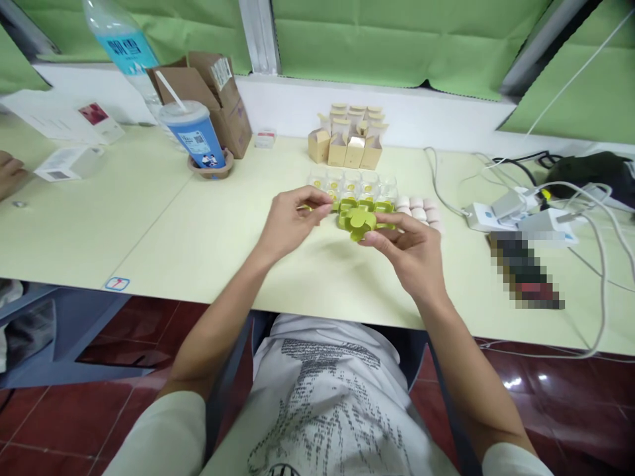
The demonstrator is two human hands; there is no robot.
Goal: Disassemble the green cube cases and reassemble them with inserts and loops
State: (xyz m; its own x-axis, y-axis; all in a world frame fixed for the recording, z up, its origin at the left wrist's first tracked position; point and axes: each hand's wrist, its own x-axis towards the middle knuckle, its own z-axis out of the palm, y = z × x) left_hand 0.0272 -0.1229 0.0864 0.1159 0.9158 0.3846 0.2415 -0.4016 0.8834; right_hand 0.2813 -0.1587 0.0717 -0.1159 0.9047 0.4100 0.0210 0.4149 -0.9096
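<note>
My right hand [415,251] pinches a green, round-lobed piece [361,221] above the cream table [198,244]; whether my left hand [292,221], its pinch narrow, holds anything I cannot tell. Beyond: clear plastic cups [352,180], open cardboard boxes [340,152], a QR-coded blue cup [193,135], a bottle [124,49] labelled in Chinese characters.

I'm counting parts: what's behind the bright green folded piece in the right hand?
Behind the folded piece are square green pieces, with clear plastic containers beyond. The folded piece and right hand partly cover those green ones; their full count cannot be seen.
</note>
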